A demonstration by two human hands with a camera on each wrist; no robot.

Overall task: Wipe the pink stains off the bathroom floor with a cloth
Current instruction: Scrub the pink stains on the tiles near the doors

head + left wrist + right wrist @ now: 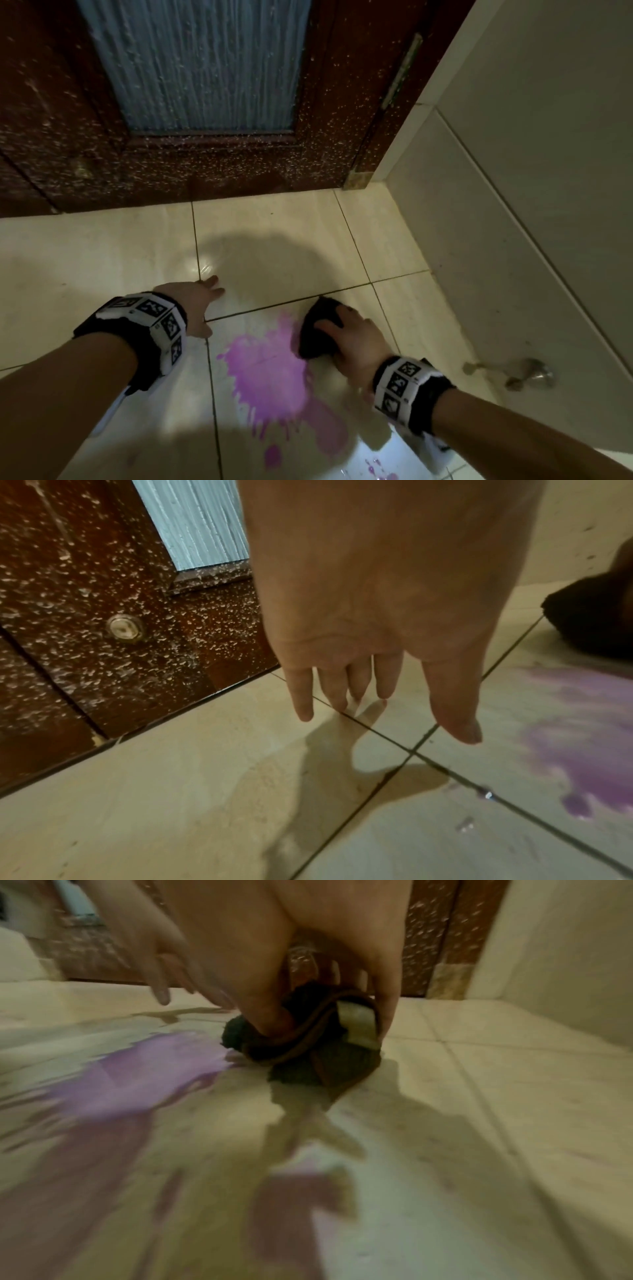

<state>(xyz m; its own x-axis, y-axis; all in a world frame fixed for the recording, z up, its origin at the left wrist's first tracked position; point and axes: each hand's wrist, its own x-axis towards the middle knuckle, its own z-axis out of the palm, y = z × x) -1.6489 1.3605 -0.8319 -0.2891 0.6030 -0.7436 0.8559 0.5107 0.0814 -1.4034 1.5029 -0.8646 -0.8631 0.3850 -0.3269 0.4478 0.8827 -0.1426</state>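
Right hand point(352, 342) curled over a dark bunched cloth point(317, 330), fingers and thumb gripping it and pressing it to the pale tiled floor point(102, 260), right at the far right edge of the big pink stain point(270, 373). In the right wrist view, same cloth point(308, 1053) crumpled under the fingers point(387, 1007), a brown hem and a pale label showing on it, its left side just touching the stain point(143, 1074); picture blurred, so finer detail of the grip hard to tell. Stain spread across the near middle tile, splattered at its edges, with a paler smeared patch point(329, 431) trailing toward the near right and a few small pink drops point(376, 471) at the near edge. Left hand point(198, 305) held open, empty, fingers straight and spread, fingertips down on the floor to the far left of the stain, close to where the grout lines cross; from the left wrist view, fingers point(301, 696) pointing down at the tile, their reflection meeting them. Well apart from the cloth. Dark red-brown door point(68, 137) with a frosted glass panel point(205, 61) along the far side, speckled with pale spots. Pale tiled wall point(531, 171) on the right, a small metal fitting point(534, 375) at its foot.
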